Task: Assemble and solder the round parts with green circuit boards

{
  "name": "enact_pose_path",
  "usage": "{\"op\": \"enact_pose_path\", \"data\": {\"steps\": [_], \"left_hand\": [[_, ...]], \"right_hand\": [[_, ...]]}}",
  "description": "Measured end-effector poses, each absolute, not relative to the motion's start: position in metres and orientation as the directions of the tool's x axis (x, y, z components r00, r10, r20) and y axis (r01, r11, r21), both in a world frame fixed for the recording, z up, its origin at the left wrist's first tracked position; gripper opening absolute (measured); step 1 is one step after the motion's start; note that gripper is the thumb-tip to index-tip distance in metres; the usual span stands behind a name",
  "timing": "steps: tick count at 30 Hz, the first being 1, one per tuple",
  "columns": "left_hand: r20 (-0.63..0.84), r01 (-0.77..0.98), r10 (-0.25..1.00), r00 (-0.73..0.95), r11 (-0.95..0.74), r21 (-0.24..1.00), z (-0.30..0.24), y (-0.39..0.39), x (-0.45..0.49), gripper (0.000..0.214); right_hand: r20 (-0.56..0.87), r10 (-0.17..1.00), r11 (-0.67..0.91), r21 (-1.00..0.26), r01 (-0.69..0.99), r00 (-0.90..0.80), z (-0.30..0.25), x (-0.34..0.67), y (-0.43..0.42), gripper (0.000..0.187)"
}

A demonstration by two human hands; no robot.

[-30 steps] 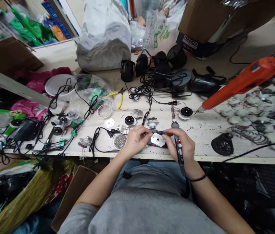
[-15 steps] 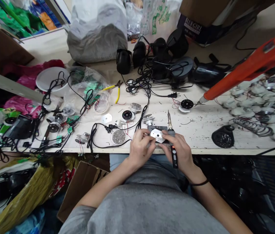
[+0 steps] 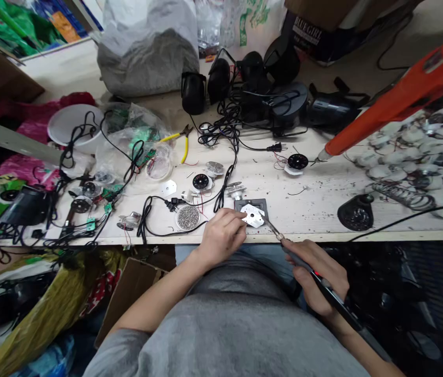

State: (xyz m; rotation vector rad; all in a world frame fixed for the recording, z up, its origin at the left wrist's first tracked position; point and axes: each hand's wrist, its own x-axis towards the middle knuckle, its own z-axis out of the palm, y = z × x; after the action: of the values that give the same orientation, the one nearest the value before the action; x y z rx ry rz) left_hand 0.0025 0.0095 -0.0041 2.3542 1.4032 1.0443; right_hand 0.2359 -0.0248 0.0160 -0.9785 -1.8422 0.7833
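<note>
A white hexagonal plate (image 3: 258, 220) with a hole in its middle lies on a dark grey rectangular block (image 3: 262, 202) near the bench's front edge. My left hand (image 3: 223, 236) is closed, its fingertips at the plate's left edge; the thumb's grip is partly hidden. In my right hand (image 3: 321, 275) is a soldering iron (image 3: 297, 257), held like a pen, a small red light showing on its handle. Its metal tip reaches the plate's right edge. Just behind the block sits a small metal-and-white part (image 3: 236, 190).
A round dish of metallic pellets (image 3: 188, 218) and a black plug cord (image 3: 151, 205) lie left. Yellow-handled cutters (image 3: 184, 143) lie farther back. An orange electric screwdriver (image 3: 386, 102) slants in from the right above a black disc part (image 3: 297, 161). White lamp parts (image 3: 405, 157) are heaped at right.
My right hand has drawn back right and down from the plate. The soldering iron has swung from upright to slanting, its tip now at the plate. My left hand stays by the plate's left side.
</note>
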Motion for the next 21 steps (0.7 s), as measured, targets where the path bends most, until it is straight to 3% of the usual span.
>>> {"op": "enact_pose_path", "data": {"steps": [8, 21], "left_hand": [[0.492, 0.679, 0.811, 0.317, -0.557, 0.479, -0.002, 0.010, 0.001, 0.009], [0.448, 0.685, 0.825, 0.346, -0.548, 0.480, -0.007, 0.008, -0.001, 0.008]], "right_hand": [[0.262, 0.932, 0.339, -0.875, 0.346, -0.250, 0.010, 0.230, -0.033, 0.033], [0.337, 0.884, 0.443, -0.823, 0.354, -0.324, 0.006, 0.228, -0.029, 0.039]]}}
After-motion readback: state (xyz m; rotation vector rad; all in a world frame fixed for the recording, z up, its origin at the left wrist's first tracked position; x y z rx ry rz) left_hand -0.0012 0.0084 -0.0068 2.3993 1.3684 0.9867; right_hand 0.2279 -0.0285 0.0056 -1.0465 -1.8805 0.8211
